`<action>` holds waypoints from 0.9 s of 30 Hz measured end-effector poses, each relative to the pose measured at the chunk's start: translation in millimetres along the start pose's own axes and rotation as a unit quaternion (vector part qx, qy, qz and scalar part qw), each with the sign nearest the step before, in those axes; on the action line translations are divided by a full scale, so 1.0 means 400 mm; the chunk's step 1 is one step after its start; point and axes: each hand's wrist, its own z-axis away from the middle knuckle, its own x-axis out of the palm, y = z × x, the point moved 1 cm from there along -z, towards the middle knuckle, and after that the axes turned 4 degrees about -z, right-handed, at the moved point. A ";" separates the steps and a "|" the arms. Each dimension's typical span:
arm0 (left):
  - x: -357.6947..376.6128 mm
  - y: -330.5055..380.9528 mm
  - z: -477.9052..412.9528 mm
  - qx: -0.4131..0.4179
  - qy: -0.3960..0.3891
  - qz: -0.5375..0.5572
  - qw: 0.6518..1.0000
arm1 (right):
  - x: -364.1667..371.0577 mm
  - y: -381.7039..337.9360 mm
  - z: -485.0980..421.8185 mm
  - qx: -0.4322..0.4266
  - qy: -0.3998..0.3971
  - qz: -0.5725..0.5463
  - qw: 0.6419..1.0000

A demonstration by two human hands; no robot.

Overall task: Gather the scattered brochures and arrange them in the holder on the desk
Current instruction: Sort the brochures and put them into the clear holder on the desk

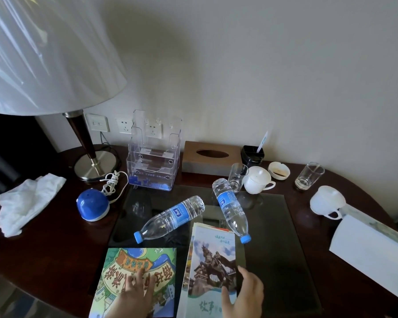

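A green illustrated brochure lies flat near the desk's front edge, and my left hand rests on it with fingers spread. To its right lies a stack of tall brochures topped by one with a horse statue. My right hand grips that stack's right edge, thumb on the cover. The clear acrylic brochure holder stands at the back of the desk against the wall, with no brochures visible in it. A white booklet lies at the right edge.
Two water bottles lie on the glass pad between brochures and holder. A lamp, blue device and crumpled cloth are left. Tissue box, glasses, cups and ashtray sit behind and right.
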 end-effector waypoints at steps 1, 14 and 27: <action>0.000 0.004 -0.009 -0.005 0.024 -0.008 1.000 | -0.001 -0.005 0.000 -0.028 0.011 -0.003 1.000; -0.208 0.009 -0.056 -0.010 -0.068 -0.011 0.998 | 0.164 -0.293 0.086 0.417 -0.351 -0.460 0.701; -0.258 0.000 -0.088 -0.164 -0.092 0.330 0.925 | -0.046 -0.163 -0.119 0.227 -0.273 -0.400 0.845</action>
